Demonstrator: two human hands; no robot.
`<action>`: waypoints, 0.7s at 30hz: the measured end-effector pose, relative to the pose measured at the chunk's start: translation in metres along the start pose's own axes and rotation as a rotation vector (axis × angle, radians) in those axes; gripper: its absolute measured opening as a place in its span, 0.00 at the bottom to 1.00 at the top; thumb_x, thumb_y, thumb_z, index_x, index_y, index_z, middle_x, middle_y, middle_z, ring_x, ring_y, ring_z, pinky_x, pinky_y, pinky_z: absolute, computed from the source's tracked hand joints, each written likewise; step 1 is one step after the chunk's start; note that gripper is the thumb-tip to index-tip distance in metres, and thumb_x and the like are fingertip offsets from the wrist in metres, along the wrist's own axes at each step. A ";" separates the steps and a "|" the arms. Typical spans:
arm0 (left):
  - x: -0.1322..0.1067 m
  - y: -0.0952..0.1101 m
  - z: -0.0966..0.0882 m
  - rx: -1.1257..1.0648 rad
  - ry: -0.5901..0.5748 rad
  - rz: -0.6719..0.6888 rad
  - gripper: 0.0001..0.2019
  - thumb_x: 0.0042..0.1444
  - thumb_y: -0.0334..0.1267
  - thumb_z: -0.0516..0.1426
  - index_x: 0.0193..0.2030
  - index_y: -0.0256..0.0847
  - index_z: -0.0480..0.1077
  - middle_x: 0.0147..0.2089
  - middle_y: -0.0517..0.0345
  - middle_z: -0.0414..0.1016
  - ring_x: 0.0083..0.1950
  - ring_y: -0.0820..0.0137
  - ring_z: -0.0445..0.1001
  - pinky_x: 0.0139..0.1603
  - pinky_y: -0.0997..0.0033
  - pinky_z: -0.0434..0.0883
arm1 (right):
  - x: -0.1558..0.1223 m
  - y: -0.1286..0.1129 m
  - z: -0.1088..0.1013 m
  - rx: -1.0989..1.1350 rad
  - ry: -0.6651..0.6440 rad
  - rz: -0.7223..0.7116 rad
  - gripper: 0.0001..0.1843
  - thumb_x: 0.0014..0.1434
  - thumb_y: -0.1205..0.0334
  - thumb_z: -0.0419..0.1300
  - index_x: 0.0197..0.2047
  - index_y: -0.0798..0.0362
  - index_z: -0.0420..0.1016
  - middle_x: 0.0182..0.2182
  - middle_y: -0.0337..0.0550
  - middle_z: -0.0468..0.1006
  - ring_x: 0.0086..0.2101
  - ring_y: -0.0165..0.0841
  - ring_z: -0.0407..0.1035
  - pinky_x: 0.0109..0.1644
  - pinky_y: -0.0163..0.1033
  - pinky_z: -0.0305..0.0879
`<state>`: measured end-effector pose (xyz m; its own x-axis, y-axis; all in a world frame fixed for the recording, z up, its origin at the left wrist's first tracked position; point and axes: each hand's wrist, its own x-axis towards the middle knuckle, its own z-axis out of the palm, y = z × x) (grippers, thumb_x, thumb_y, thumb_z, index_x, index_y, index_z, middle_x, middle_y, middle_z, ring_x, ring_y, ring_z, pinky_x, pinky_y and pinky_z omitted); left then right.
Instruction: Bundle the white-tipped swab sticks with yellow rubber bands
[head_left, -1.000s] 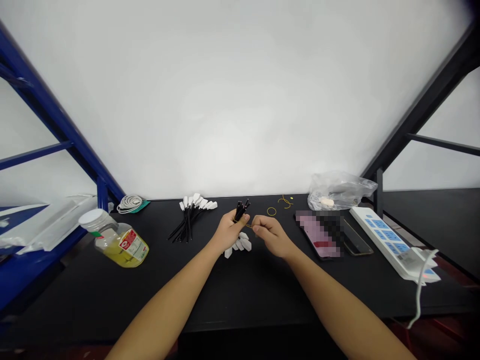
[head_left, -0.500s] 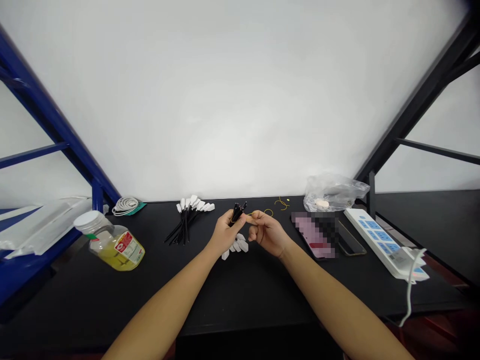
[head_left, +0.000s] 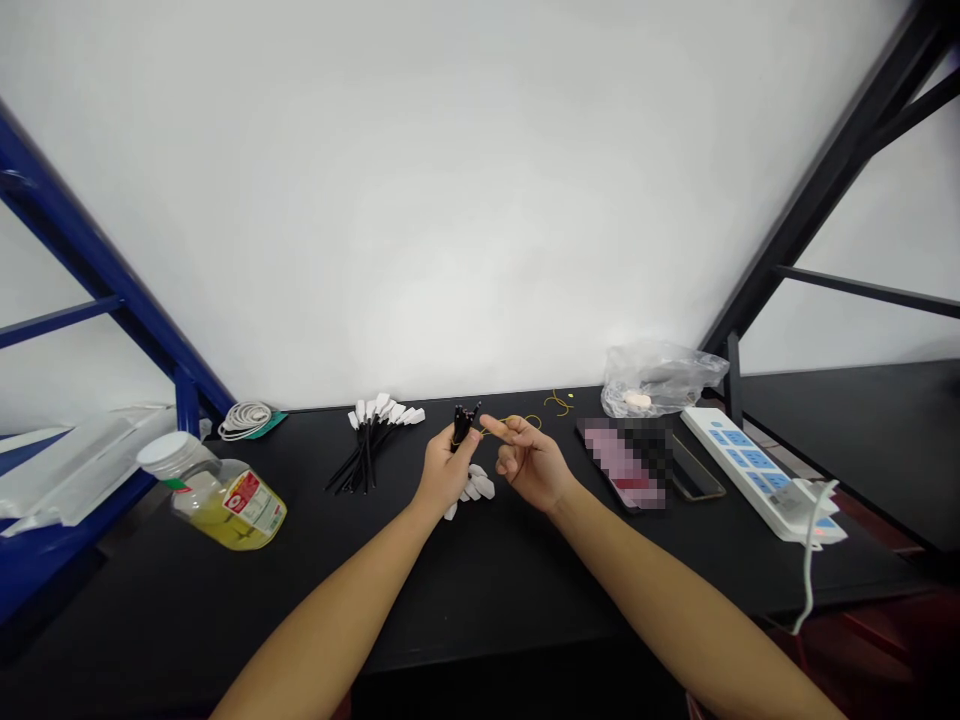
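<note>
The left hand (head_left: 442, 470) closes its fingers round a bundle of swabs (head_left: 465, 424) just above the surface (head_left: 480, 590), while the right hand (head_left: 529, 462) pinches what looks like a yellow rubber band (head_left: 512, 421) at its black ends. Banding seems in hand, calling for a stretched loop. A tipped jar (head_left: 217, 492) holds something yellowish, a plastic bag (head_left: 660, 375) something pale.

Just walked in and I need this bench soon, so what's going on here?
A person is working bare-handed at a black table. The left hand grips a bundle of black-stemmed swabs, white tips down, black ends up. The right hand holds a thin yellow rubber band right beside the black ends; whether it is looped over them is too small to tell. A second swab bundle lies to the left, near a jar on its side. A power strip lies to the right.
</note>
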<state>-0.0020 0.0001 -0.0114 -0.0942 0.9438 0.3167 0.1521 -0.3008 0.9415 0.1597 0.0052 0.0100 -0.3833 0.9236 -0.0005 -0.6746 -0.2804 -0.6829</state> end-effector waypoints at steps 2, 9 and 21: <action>0.000 0.001 0.001 0.019 -0.006 -0.009 0.14 0.61 0.47 0.56 0.31 0.38 0.72 0.22 0.63 0.66 0.24 0.74 0.66 0.27 0.73 0.63 | 0.000 0.000 0.002 -0.022 0.033 -0.081 0.10 0.47 0.70 0.62 0.33 0.49 0.69 0.55 0.41 0.80 0.16 0.22 0.66 0.25 0.35 0.72; -0.005 0.007 0.001 0.103 -0.140 0.091 0.14 0.60 0.45 0.56 0.27 0.39 0.66 0.22 0.62 0.64 0.25 0.74 0.63 0.28 0.73 0.61 | 0.006 0.016 0.006 -0.403 0.301 -0.502 0.10 0.49 0.60 0.72 0.36 0.51 0.82 0.54 0.50 0.80 0.17 0.25 0.69 0.22 0.37 0.69; -0.007 0.006 0.001 0.227 -0.366 0.246 0.20 0.66 0.55 0.48 0.34 0.40 0.67 0.28 0.59 0.71 0.27 0.71 0.66 0.29 0.73 0.59 | -0.008 -0.007 0.013 -0.682 -0.051 -0.620 0.23 0.39 0.58 0.80 0.40 0.46 0.83 0.48 0.48 0.82 0.53 0.47 0.74 0.60 0.53 0.68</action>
<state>0.0002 -0.0084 -0.0079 0.3167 0.8472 0.4265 0.3412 -0.5213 0.7822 0.1590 -0.0034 0.0240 -0.1156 0.8397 0.5306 -0.2567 0.4908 -0.8326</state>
